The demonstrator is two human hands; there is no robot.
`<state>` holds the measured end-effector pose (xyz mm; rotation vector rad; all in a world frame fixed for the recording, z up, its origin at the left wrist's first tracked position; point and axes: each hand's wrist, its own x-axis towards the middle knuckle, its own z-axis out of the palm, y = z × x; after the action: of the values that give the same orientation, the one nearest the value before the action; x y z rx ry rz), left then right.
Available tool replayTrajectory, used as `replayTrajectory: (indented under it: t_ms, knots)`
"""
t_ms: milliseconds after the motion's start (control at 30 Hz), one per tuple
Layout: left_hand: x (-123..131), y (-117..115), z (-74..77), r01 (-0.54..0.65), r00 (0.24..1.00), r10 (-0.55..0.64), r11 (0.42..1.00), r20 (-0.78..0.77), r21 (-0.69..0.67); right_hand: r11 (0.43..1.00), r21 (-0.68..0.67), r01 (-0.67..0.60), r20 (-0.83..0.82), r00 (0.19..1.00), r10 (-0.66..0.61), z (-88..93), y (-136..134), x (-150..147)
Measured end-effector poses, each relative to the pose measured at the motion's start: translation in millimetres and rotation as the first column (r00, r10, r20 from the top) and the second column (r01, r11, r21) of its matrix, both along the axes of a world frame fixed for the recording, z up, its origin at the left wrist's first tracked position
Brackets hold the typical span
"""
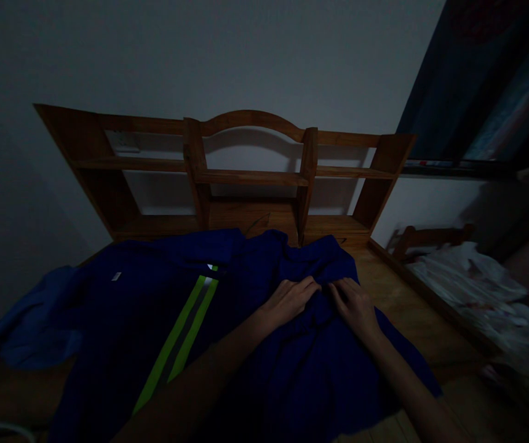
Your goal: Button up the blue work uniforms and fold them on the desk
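Observation:
A dark blue work jacket lies spread over the wooden desk. A yellow-green and grey reflective strip runs down its left part, and a small white label shows further left. My left hand is closed, its fingertips pinching the blue cloth right of the strip. Close beside it, my right hand also has its fingers bent and pressed into the cloth. Between both hands the fabric is gathered in folds. The fingertips themselves are partly hidden and the light is dim.
Behind the jacket rises a wooden shelf unit against a pale wall. A lighter blue cloth lies at the left. White plastic bags rest at the right, below a dark window. A white cable curves at the lower left.

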<state>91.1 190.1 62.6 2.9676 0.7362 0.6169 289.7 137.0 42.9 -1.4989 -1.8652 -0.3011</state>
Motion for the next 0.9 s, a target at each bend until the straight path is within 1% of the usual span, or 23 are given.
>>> replayTrajectory:
  t_ms: [233,533,900]
  knots:
    - [0.1,0.3,-0.4,-0.021,0.999,0.022,1.0,0.026,-0.003,0.999,0.008,-0.054,-0.008,0.999,0.054,-0.3,0.5,0.0]
    - [-0.3,3.0,-2.9,0.043,0.997,-0.039,0.998,0.071,-0.047,0.999,-0.005,-0.042,-0.011,0.999,0.042,-1.0,0.6,0.3]
    - [-0.9,4.4,-2.2,0.074,0.99,-0.063,0.994,0.129,-0.079,0.999,-0.02,-0.034,-0.003,0.999,0.034,0.5,0.6,1.0]
